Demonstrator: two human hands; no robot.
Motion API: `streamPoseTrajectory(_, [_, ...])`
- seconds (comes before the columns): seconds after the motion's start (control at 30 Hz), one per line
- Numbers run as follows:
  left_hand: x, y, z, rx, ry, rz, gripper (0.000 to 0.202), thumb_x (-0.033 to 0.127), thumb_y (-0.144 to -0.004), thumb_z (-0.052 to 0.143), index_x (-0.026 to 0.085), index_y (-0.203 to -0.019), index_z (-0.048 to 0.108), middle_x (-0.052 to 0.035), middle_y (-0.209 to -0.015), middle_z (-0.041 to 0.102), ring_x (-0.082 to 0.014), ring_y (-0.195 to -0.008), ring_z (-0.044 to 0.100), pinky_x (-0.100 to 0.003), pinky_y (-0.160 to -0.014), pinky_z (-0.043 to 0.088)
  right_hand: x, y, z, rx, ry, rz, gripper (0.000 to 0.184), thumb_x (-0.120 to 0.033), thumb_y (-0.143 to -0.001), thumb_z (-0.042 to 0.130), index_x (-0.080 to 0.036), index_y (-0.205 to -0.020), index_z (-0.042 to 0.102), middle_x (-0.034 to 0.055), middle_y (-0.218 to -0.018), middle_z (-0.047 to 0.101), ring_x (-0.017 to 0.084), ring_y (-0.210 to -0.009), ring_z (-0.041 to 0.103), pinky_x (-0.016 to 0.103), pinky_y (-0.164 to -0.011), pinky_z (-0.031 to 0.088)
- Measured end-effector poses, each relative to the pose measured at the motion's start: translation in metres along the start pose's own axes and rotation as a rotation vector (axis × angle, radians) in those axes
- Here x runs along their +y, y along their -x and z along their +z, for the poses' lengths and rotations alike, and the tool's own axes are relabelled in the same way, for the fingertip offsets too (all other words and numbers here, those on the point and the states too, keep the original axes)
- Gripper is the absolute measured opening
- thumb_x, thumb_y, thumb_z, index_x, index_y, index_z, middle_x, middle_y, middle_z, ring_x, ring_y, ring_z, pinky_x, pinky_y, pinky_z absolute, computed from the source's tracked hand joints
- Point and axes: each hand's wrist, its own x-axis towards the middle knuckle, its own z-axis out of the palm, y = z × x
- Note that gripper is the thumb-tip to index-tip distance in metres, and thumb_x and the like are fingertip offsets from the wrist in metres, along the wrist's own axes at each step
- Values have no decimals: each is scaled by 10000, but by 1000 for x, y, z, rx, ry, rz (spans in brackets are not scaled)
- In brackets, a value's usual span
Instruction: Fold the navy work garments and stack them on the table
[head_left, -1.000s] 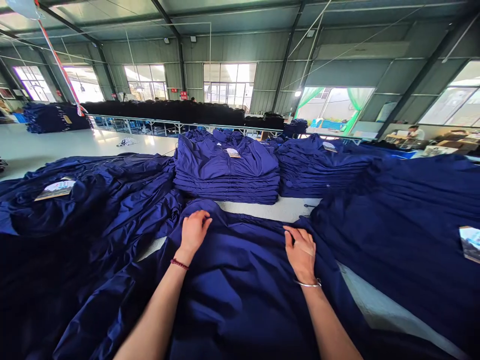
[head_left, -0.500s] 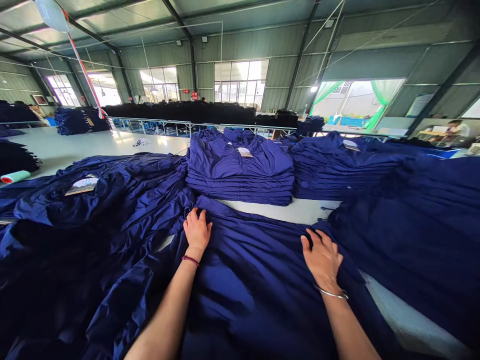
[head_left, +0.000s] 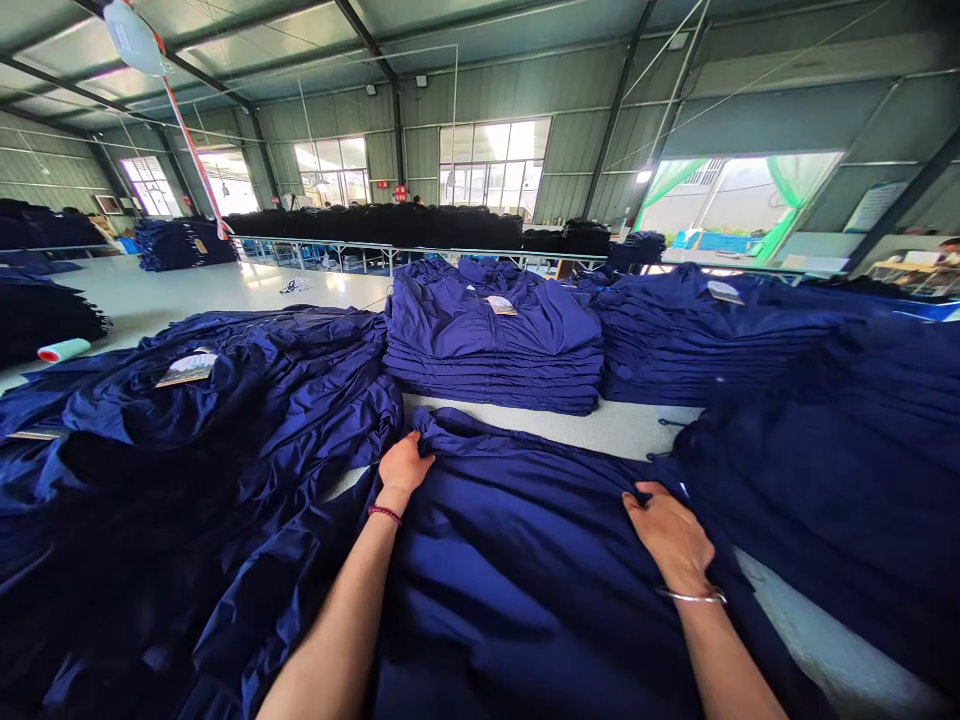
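A navy blue garment (head_left: pixel 517 560) lies spread in front of me, its far edge bunched and wrinkled. My left hand (head_left: pixel 403 468) is closed on its far left corner, the fingertips hidden in the fabric. At the far right corner, my right hand (head_left: pixel 670 530) has its fingers curled round the cloth, thumb inward. Just beyond the far edge stands a folded stack of navy garments (head_left: pixel 491 360) with a paper tag (head_left: pixel 501 305) on top. Short dark cord ends (head_left: pixel 664 456) show near the right corner.
Loose navy garments (head_left: pixel 300 420) heap up at left, with a tag (head_left: pixel 187 368) on them. More navy stacks (head_left: pixel 720 330) stand at right. A thread cone (head_left: pixel 64 350) lies far left on the pale table (head_left: pixel 585 428). A bottle (head_left: pixel 135 38) hangs overhead.
Both hands have gone from resting with fingers spread on the cloth to gripping its corners. My right hand sits slightly lower and further right. The view has shifted a little left.
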Motion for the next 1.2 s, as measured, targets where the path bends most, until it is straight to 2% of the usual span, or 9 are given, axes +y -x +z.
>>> streamPoseTrajectory(0.13, [0, -1, -1, 106, 181, -68, 280, 364, -846, 646, 242, -1094, 609, -62, -1033, 740, -237, -971, 697, -284, -735, 494, -3, 5, -5, 84, -92, 10, 306, -409, -835, 507, -273, -1023, 706, 79, -786, 721, 244, -632, 640, 354, -597, 470])
streamPoseTrajectory(0.3, [-2, -5, 4, 378, 428, -21, 337, 258, -928, 507, 227, -1263, 489, -79, -1172, 698, -198, -1073, 669, -298, -880, 506, -8, 14, -11, 336, -287, -25, 387, -409, -912, 405, -198, -1173, 597, 77, -841, 691, 230, -693, 615, 331, -660, 445])
streamPoseTrajectory(0.43, [9, 3, 4, 392, 232, 132, 637, 226, -864, 596, 157, -1450, 356, -170, -1446, 512, -277, -1307, 518, -389, -1042, 443, -3, 9, -1, 290, -381, -202, 382, -360, -901, 391, -160, -1163, 583, 131, -1049, 679, 249, -928, 627, 352, -835, 477])
streamPoseTrajectory(0.53, [21, 10, 0, 457, 98, 215, 495, 220, -903, 529, 176, -1393, 475, -149, -1415, 535, -282, -1284, 523, -416, -1052, 431, -3, 5, 4, 357, -372, -333, 403, -385, -918, 368, -156, -1150, 605, 158, -1126, 653, 267, -1072, 582, 392, -972, 448])
streamPoseTrajectory(0.67, [24, 15, 5, 222, 19, 442, 336, 337, -989, 414, 266, -1217, 650, -69, -1297, 649, -233, -1243, 559, -422, -1116, 371, -6, 6, 10, 261, -263, -470, 461, -430, -947, 328, -186, -1136, 670, 129, -1203, 659, 254, -1150, 566, 415, -1078, 392])
streamPoseTrajectory(0.83, [9, 15, 29, 15, -175, 312, 579, 621, -921, 455, 374, -1445, 471, -34, -1583, 368, -323, -1476, 263, -603, -1184, 161, -3, 9, 20, 19, 18, -261, 581, -513, -965, 304, -235, -1433, 508, 94, -1527, 449, 301, -1433, 344, 506, -1181, 241])
streamPoseTrajectory(0.97, [5, 13, 34, -12, -202, 253, 671, 664, -916, 408, 333, -1500, 398, -61, -1610, 302, -307, -1488, 239, -562, -1200, 150, -1, 9, 24, -17, 60, -256, 599, -521, -977, 292, -241, -1487, 432, 84, -1580, 367, 281, -1464, 299, 472, -1200, 213])
streamPoseTrajectory(1.07, [8, 13, 29, 5, -182, 257, 649, 634, -915, 453, 314, -1479, 434, -79, -1600, 327, -310, -1482, 253, -570, -1189, 176, -3, 7, 19, 36, 33, -273, 556, -480, -975, 323, -216, -1420, 527, 99, -1535, 436, 279, -1417, 375, 455, -1173, 281])
streamPoseTrajectory(1.2, [17, 14, 14, 90, -41, 299, 474, 537, -911, 529, 229, -1249, 656, -133, -1369, 595, -307, -1303, 496, -498, -1085, 384, -11, 10, 3, 237, -23, -340, 489, -414, -965, 351, -162, -1213, 688, 136, -1312, 609, 262, -1181, 550, 393, -1069, 403])
